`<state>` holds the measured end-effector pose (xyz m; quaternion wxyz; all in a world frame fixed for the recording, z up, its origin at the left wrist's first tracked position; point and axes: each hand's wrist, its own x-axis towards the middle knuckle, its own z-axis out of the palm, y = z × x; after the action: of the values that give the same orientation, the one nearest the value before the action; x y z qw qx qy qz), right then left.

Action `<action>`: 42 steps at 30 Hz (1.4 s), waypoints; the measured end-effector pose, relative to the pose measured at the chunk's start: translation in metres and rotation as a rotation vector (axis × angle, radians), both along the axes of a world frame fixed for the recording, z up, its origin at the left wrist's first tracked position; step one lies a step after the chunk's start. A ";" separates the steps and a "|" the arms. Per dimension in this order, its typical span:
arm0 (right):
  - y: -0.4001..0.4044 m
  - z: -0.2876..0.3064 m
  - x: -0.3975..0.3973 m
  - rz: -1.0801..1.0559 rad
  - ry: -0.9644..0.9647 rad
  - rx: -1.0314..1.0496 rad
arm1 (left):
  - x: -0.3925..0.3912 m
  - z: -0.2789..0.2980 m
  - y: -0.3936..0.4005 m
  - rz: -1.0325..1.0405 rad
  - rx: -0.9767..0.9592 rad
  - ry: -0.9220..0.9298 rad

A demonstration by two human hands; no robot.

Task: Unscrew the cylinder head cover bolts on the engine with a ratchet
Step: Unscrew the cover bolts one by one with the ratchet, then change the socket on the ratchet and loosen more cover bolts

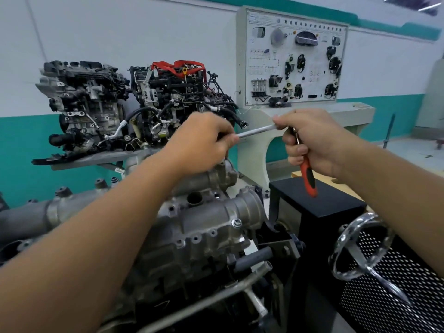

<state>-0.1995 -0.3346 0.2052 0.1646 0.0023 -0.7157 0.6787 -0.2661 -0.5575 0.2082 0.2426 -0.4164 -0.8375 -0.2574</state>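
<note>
Head view, both hands raised above the engine (pixel 192 227) on its stand.

Right hand (pixel 312 140): fingers curled round the ratchet (pixel 308 174), gripping it near the head end. The orange-and-black handle hangs down and slightly to the right below the fist, clear of the engine. The ratchet head itself is hidden inside the hand.

Extension bar (pixel 255 131): bright metal, spans between the two hands, sloping up toward the right hand, where thumb and forefinger close over its end.

Left hand (pixel 204 138): fingers and thumb pinch the lower left end of the extension bar. Whether a socket sits on that end cannot be told; the fingers cover it.

Engine: grey cast cover with several bolt holes and one flanged bolt (pixel 236 222) visible near its right edge, below both hands. The tool touches no bolt.

Surroundings: two more engines (pixel 134 99) on a shelf at the wall behind; a white training board (pixel 295 61) with mounted components to their right; a chrome handwheel (pixel 360 246) on the stand at lower right.
</note>
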 end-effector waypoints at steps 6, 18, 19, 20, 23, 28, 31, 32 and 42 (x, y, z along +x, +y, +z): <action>0.072 -0.005 0.067 -0.107 -0.007 -0.065 | 0.047 0.008 0.100 -0.074 -0.030 0.010; 0.296 -0.085 0.250 -0.578 -0.088 -0.360 | 0.138 -0.091 0.346 -0.391 -0.153 -0.189; 0.316 -0.092 0.262 -0.627 -0.055 -0.432 | 0.141 -0.099 0.361 -0.397 -0.183 -0.217; 0.336 -0.100 0.274 -0.673 -0.022 -0.493 | 0.143 -0.108 0.376 -0.405 -0.226 -0.244; 0.388 -0.129 0.302 -0.777 0.091 -0.666 | 0.148 -0.137 0.413 -0.469 -0.360 -0.341; 0.453 -0.173 0.324 -0.841 0.266 -0.842 | 0.156 -0.183 0.468 -0.551 -0.386 -0.458; 0.476 -0.188 0.325 -0.807 0.330 -0.888 | 0.162 -0.199 0.500 -0.568 -0.329 -0.506; 0.481 -0.190 0.324 -0.795 0.337 -0.895 | 0.163 -0.203 0.512 -0.568 -0.311 -0.513; 0.482 -0.194 0.317 -0.738 0.290 -0.988 | 0.199 -0.223 0.607 -0.533 -0.381 -0.274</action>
<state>0.1176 0.1479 0.0116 0.4645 -0.2289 -0.2420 0.8205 -0.0670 0.0499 -0.0152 -0.0300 -0.6196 -0.7573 -0.2043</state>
